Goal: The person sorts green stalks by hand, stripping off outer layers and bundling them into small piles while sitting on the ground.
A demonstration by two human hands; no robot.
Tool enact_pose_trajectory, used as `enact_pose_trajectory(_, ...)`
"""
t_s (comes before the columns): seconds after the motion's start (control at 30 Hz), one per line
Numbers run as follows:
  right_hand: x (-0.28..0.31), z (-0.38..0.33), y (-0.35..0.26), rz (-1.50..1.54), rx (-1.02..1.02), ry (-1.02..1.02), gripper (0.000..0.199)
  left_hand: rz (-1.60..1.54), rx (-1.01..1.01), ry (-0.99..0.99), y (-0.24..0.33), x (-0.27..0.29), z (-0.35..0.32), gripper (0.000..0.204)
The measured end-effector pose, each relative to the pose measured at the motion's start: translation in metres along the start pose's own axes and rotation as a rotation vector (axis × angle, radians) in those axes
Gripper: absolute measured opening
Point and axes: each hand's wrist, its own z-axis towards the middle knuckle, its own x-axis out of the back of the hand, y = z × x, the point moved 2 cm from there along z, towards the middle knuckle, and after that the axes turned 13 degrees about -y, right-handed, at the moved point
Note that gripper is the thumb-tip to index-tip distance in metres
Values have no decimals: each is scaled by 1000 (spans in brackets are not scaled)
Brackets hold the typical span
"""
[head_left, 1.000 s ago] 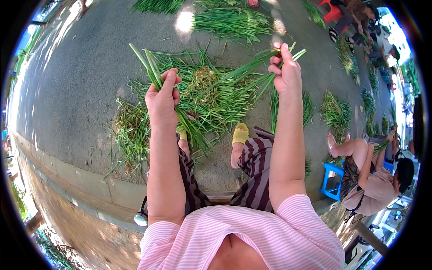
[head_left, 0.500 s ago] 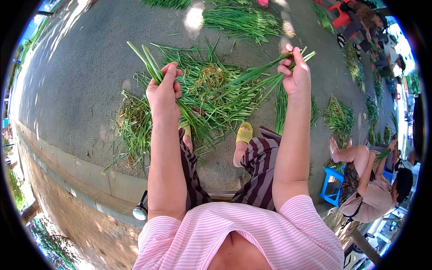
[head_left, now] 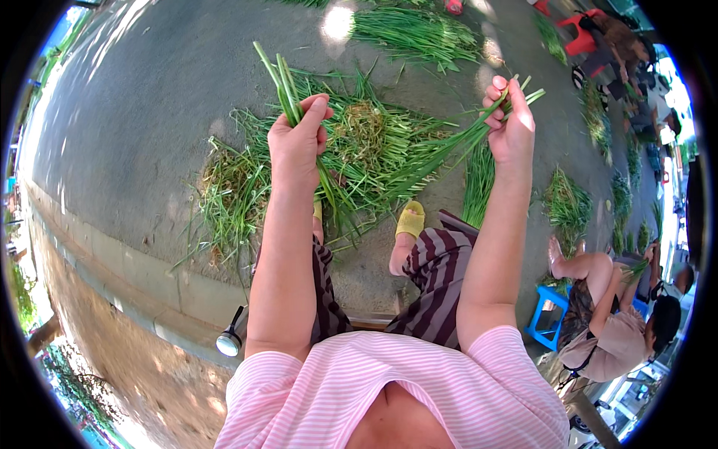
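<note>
My left hand (head_left: 299, 146) is closed around a small bunch of chives (head_left: 284, 86). Their pale stem ends point up and away, and the leaves trail below toward my feet. On the right, my raised right hand (head_left: 512, 127) pinches several chives (head_left: 452, 150) near their pale ends, with the leaves slanting down to the left. Both hands are above a spread pile of chives (head_left: 419, 135) on the ground. Withered yellow-brown leaves (head_left: 363, 127) lie on top of that pile. A tangled heap of green and dry leaves (head_left: 232, 187) sits at its left.
Another chive pile (head_left: 415, 34) lies farther off, and a green bundle (head_left: 479, 183) beneath my right forearm. My feet wear yellow slippers (head_left: 410, 220). At right, a person (head_left: 609, 340) sits by a blue stool (head_left: 548, 318). A low curb (head_left: 112, 284) runs along the left.
The view has shifted slightly. Both hands have moved a little right, still gripping their chives. The leaves from my right hand, spread in two strands before, now hang closer together.
</note>
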Motion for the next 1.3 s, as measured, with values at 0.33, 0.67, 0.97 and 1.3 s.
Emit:
enact_pose_trajectory(0.33, -50, -7, 14, -683, 158, -68, 36, 2, 120, -143, -5, -8, -3, 25)
enact_pose_trajectory(0.67, -98, -18, 45, -380, -287, -251, 41, 81, 294, -389, -19, -41, -14, 23)
enact_pose_trajectory(0.97, -109, -25, 41, -501, -382, -222, 37, 183, 339, -527, -26, -50, -19, 21)
enact_pose_trajectory(1.3, -42, -6, 18, -198, -100, 166, 22, 130, 269, -443, -13, -40, -14, 22)
